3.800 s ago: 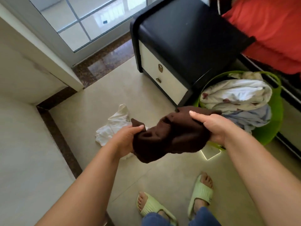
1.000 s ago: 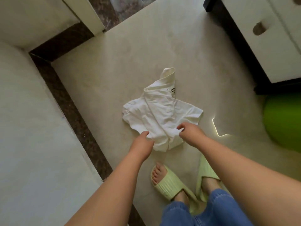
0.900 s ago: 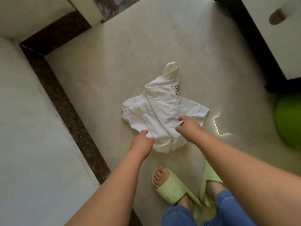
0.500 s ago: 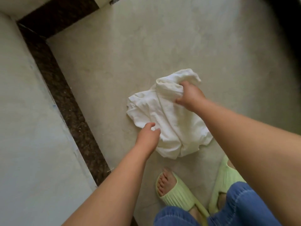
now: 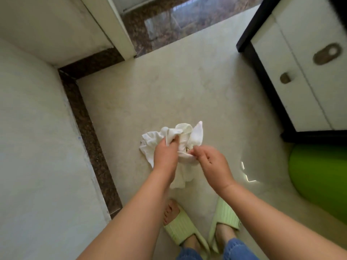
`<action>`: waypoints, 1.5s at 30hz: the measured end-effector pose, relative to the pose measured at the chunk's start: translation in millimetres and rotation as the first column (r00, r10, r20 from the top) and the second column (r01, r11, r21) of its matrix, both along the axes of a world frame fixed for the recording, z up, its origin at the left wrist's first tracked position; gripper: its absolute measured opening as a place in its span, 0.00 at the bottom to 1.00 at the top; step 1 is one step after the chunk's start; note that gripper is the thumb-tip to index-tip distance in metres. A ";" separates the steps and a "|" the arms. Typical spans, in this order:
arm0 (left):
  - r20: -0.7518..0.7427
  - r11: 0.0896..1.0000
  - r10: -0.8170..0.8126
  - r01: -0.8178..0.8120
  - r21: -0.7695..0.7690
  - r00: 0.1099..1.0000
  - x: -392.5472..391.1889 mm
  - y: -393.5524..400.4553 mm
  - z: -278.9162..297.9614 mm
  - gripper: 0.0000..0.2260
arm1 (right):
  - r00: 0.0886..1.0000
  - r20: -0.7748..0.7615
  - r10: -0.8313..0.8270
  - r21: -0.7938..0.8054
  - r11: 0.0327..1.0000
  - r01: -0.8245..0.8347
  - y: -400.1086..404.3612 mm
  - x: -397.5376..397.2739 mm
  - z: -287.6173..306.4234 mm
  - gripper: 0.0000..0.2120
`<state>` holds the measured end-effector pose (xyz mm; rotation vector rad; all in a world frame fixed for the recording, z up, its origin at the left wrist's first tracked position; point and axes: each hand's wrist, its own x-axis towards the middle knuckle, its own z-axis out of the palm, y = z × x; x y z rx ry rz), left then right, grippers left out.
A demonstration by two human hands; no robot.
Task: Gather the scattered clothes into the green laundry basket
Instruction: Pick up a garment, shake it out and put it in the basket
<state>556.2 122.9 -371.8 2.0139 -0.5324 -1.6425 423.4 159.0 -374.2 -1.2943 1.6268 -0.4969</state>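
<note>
A crumpled white garment [image 5: 195, 135] is bunched up above the pale floor in the middle of the view. My left hand [image 5: 165, 154] grips a fold of it from the left. My right hand [image 5: 212, 162] pinches its lower edge from the right with curled fingers. Part of the cloth hangs down behind my left forearm. The outer wall of the green laundry basket [image 5: 319, 175] shows at the right edge; its inside is out of view.
A black and white bedside cabinet [image 5: 300, 72] with two drawer knobs stands at the upper right. A dark stone floor border [image 5: 88, 128] runs along the left wall, and a door sill lies at the top. My feet in light green slippers [image 5: 180, 229] stand below.
The white garment has been lifted off the floor and bunched between both hands. My right hand moved from its top to its lower edge. The view tilted up, and the cabinet and basket came back into sight.
</note>
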 end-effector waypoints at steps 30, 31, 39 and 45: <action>0.613 0.857 -0.151 0.412 -0.311 0.776 82.1 102.4 361.6 0.15 | 0.459 -0.673 0.580 0.165 0.722 -0.671 -39.3 -73.0 327.5 0.13; 0.651 0.851 -0.139 0.426 -0.307 0.746 76.2 115.5 364.1 0.15 | 0.442 -0.733 0.517 0.139 0.750 -0.647 -27.8 -76.3 330.5 0.11; 0.774 0.900 0.055 0.305 -0.312 0.630 32.6 161.3 377.0 0.12 | 0.974 -0.219 0.062 0.179 0.983 -0.023 21.9 -72.4 375.3 0.07; 0.260 0.854 0.378 -0.226 -0.469 0.889 -14.5 172.7 383.5 0.09 | 0.832 0.547 -0.094 0.166 0.986 0.002 45.5 -86.4 388.9 0.16</action>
